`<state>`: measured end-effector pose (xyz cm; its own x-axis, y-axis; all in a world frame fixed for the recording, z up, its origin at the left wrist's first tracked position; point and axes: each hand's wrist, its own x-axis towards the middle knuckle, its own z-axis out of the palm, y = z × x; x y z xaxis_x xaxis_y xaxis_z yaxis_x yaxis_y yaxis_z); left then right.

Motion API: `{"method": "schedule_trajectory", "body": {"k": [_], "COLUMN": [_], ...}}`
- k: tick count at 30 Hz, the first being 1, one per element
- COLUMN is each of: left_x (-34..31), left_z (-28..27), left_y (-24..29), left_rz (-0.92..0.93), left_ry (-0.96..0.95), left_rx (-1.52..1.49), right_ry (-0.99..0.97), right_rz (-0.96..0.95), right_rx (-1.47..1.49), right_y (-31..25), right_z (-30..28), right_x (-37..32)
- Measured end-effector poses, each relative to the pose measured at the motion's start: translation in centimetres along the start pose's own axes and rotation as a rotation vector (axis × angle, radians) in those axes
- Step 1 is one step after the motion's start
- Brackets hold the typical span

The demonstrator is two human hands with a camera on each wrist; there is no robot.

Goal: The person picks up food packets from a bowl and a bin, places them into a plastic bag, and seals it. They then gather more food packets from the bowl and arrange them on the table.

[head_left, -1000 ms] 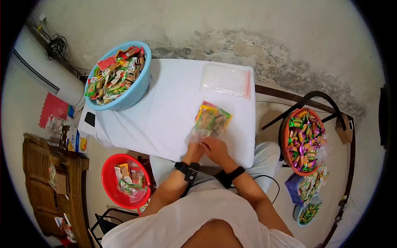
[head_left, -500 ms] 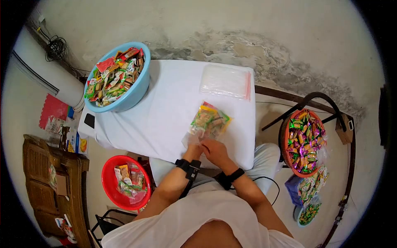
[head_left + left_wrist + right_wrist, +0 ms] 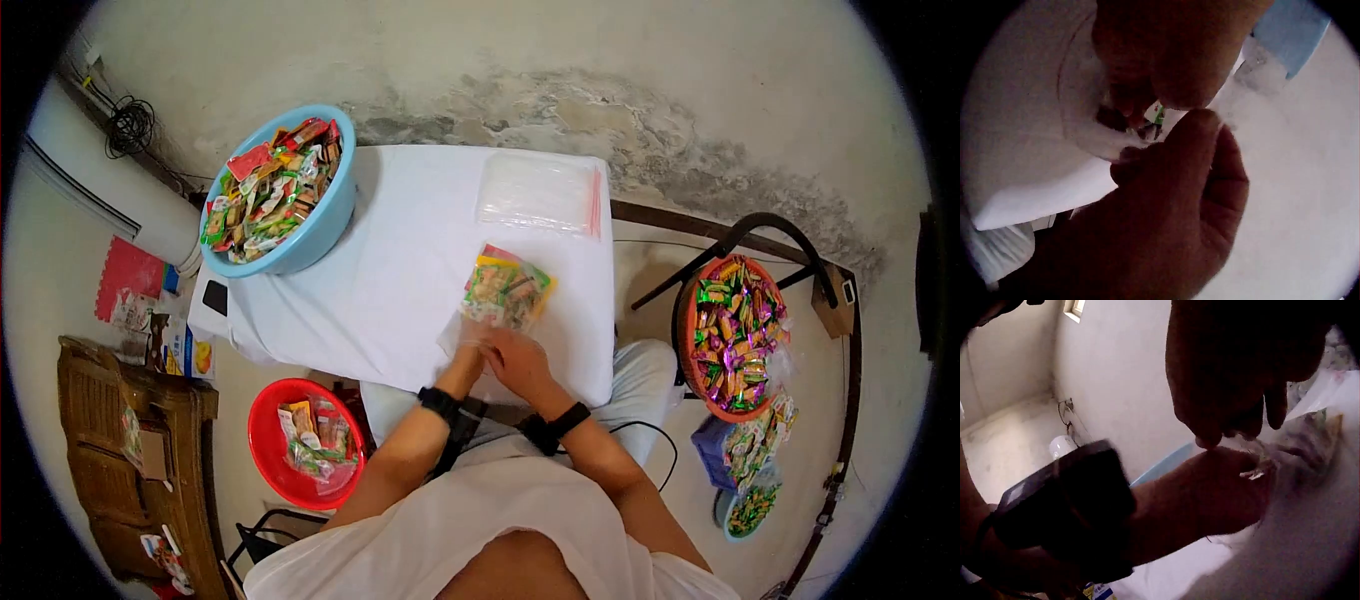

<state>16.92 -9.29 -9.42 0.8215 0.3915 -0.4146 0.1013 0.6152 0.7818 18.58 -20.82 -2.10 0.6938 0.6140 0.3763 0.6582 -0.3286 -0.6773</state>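
Observation:
A clear plastic bag of snack packets (image 3: 508, 290) lies on the white-covered table, its near end at the two hands. The left hand (image 3: 468, 358) pinches the bag's opening edge; in the left wrist view the left hand (image 3: 1166, 200) has its thumb against a curled forefinger, the film between them. The right hand (image 3: 520, 362) grips the bag's mouth beside it, and in the right wrist view the right hand (image 3: 1241, 369) is above the left, fingertips on the film. Dark shadow hides some fingers in both wrist views.
A blue basin (image 3: 335, 215) heaped with packets stands at the table's left, a stack of clear bags (image 3: 538, 195) at the back right. A red basin (image 3: 265, 440) sits lower left; an orange basket of sweets (image 3: 738, 340) is at the right.
The packets inside the bag have shifted, and the bag lies a little differently. Both hands remain together at its mouth, the right fingers now closer over the left. The head view has moved slightly.

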Motion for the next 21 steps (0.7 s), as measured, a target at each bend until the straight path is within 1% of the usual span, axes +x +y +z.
{"method": "schedule_trajectory", "body": {"k": [1,3,4,6,7,9,10,12,13,14,16,17,18,19,21], "left_x": [-0.5,-2.4,-3.9,-7.8,-8.6,-9.9,-9.9,-8.9,-8.0,-7.2,-5.6,-4.8,-4.1,-3.5,-3.4], "left_z": [-0.9,-4.8,-5.6,-5.8,-6.1,-6.4,-5.9,-4.6,-4.8,-5.0,-5.1,-5.4,-5.7,-6.0,-5.3], "left_y": [0.0,-0.1,0.5,2.9,4.1,5.7,6.3,7.8,7.4,7.0,6.1,5.6,5.5,5.3,6.5], "left_rz": [0.0,-0.148,-0.15,0.031,0.029,0.75,0.746,0.905,0.881,0.891,0.819,0.828,0.88,0.931,0.927], "left_ry": [-0.001,-0.233,-0.229,-0.117,-0.115,0.051,0.054,-0.072,-0.155,-0.158,-0.295,-0.299,-0.344,-0.389,-0.414], "left_rx": [0.002,0.305,0.307,0.702,0.703,1.394,1.395,1.65,1.708,1.702,1.744,1.741,1.723,1.703,1.662], "right_ry": [0.002,-0.069,-0.07,-0.145,-0.146,-0.292,-0.296,-0.402,-0.399,-0.4,-0.392,-0.328,-0.265,-0.259,-0.253], "right_rz": [0.0,0.084,0.085,0.202,0.203,0.384,0.384,0.391,0.391,0.356,0.325,0.29,0.252,0.249,0.364], "right_rx": [0.001,0.013,0.017,-0.057,-0.055,-0.125,-0.123,-0.154,-0.157,-0.162,-0.175,-0.164,-0.152,-0.156,-0.173], "right_y": [0.0,0.0,0.3,1.0,1.2,1.4,1.6,2.1,2.7,3.4,3.9,3.8,3.7,3.7,3.6], "right_z": [-0.2,-0.7,-0.9,-1.2,-1.6,-2.3,-2.4,-2.2,-1.6,-0.9,-0.8,-1.0,-1.1,-1.2,-1.9], "right_x": [-0.1,-0.5,-0.9,-2.0,-2.1,-2.5,-2.7,-3.1,-3.5,-4.0,-4.5,-4.5,-4.3,-4.1,-3.3]}}
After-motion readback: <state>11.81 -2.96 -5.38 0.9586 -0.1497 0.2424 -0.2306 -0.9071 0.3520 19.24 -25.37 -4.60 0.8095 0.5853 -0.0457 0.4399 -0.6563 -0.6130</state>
